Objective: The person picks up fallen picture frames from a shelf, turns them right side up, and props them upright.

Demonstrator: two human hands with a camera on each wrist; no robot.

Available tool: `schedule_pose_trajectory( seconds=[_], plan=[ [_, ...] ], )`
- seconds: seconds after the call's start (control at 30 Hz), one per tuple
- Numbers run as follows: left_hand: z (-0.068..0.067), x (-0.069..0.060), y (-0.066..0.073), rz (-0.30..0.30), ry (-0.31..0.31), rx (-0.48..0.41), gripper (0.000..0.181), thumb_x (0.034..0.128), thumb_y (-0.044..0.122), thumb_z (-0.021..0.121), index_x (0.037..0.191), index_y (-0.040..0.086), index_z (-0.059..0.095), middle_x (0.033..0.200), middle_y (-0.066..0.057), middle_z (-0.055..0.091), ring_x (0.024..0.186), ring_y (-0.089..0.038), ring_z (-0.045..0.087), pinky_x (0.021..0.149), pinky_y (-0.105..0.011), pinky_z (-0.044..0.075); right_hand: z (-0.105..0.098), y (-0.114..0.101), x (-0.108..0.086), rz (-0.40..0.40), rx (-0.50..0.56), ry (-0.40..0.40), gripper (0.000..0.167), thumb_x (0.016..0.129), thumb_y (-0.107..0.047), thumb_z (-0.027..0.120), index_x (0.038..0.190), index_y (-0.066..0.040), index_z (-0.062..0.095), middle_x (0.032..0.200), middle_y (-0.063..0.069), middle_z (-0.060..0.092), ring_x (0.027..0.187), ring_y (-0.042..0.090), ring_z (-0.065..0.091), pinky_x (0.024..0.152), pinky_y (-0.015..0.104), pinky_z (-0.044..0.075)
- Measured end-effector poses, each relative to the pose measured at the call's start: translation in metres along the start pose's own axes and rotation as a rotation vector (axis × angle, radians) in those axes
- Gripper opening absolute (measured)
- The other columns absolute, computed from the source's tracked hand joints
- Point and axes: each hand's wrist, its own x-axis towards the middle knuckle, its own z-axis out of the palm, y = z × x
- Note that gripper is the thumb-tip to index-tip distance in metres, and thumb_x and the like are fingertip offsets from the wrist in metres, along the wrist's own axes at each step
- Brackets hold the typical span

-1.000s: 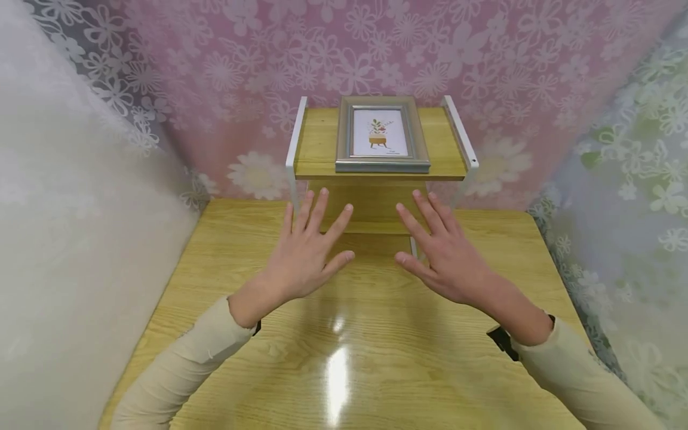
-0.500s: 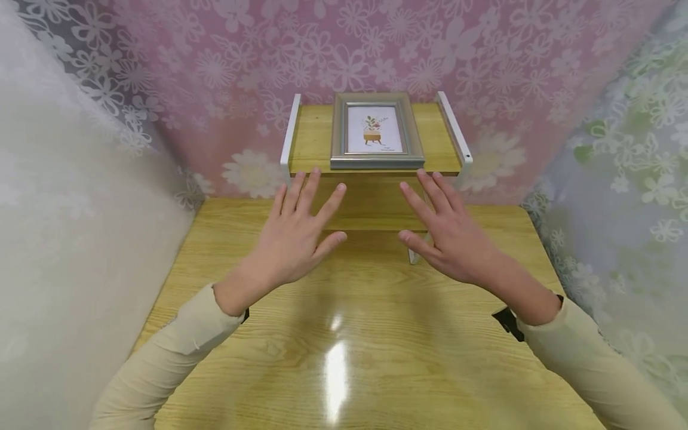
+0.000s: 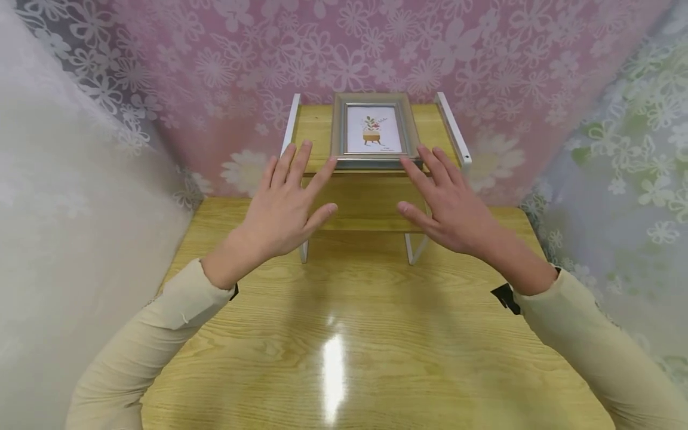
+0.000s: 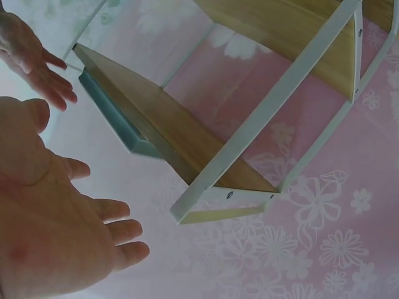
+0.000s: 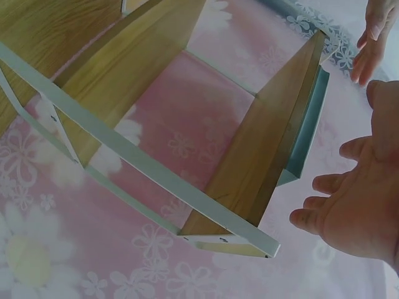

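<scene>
Well, the left hand and right hand are spread wide and hold nothing, near the picture frame lying flat on the top shelf, by its front edge.

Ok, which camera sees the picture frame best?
The head view: it shows the picture frame from above, with the plant drawing inside plain to see. Both wrist views catch just its bluish edge along the top shelf; the drawing doesn't show there.
</scene>
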Motion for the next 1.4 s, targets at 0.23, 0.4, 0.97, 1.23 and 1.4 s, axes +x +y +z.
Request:
schedule_pose_trajectory(
  seconds=[0.23, 0.4, 0.97, 1.23, 1.4],
  plan=[
    [-0.007, 0.013, -0.007, -0.007, -0.02, -0.052, 0.069, 0.1042, 0.054, 0.033, 0.162, 0.025, 0.008, 0.165, -0.021, -0.001, 0.15, -0.042, 0.005, 0.12, -0.058, 0.007, -0.009, 0.004, 0.015, -0.011, 0.026, -0.023, 0.072, 0.104, -0.043, 0.047, 0.161, -0.013, 0.015, 0.164, 0.022, 0.008, 0.151, 0.042, 0.002, 0.119, 0.061, 0.008],
    [-0.01, 0.027, -0.016, -0.021, -0.049, -0.108, 0.07, 0.1044, 0.055, 0.032, 0.162, 0.025, 0.005, 0.165, -0.02, -0.007, 0.151, -0.04, 0.0, 0.12, -0.057, 0.006, -0.017, 0.009, 0.027, -0.004, 0.053, -0.03, 0.07, 0.105, -0.043, 0.045, 0.161, -0.013, 0.014, 0.164, 0.023, 0.006, 0.151, 0.042, -0.001, 0.119, 0.06, 0.005],
    [-0.019, 0.078, -0.041, -0.087, -0.12, -0.346, 0.069, 0.1046, 0.055, 0.027, 0.161, 0.027, -0.002, 0.164, -0.017, -0.013, 0.151, -0.039, -0.008, 0.119, -0.06, -0.002, -0.031, 0.04, 0.064, 0.053, 0.147, -0.074, 0.068, 0.107, -0.044, 0.034, 0.16, -0.007, 0.012, 0.164, 0.022, 0.0, 0.15, 0.042, 0.0, 0.12, 0.059, 0.002],
    [-0.016, 0.097, -0.047, -0.03, -0.124, -0.403, 0.07, 0.1044, 0.054, 0.028, 0.161, 0.027, -0.003, 0.165, -0.014, -0.011, 0.151, -0.036, -0.011, 0.119, -0.06, -0.003, -0.032, 0.05, 0.078, 0.079, 0.23, -0.077, 0.07, 0.106, -0.047, 0.034, 0.161, -0.013, 0.007, 0.166, 0.017, -0.004, 0.151, 0.038, -0.006, 0.118, 0.062, -0.002],
    [-0.008, 0.103, -0.052, -0.013, -0.11, -0.428, 0.069, 0.1046, 0.052, 0.032, 0.161, 0.026, 0.002, 0.166, -0.012, -0.007, 0.151, -0.036, -0.01, 0.119, -0.06, -0.003, -0.031, 0.054, 0.083, 0.097, 0.248, -0.079, 0.071, 0.106, -0.048, 0.034, 0.161, -0.016, 0.004, 0.166, 0.012, -0.007, 0.152, 0.031, -0.009, 0.119, 0.061, -0.002]
  ],
)
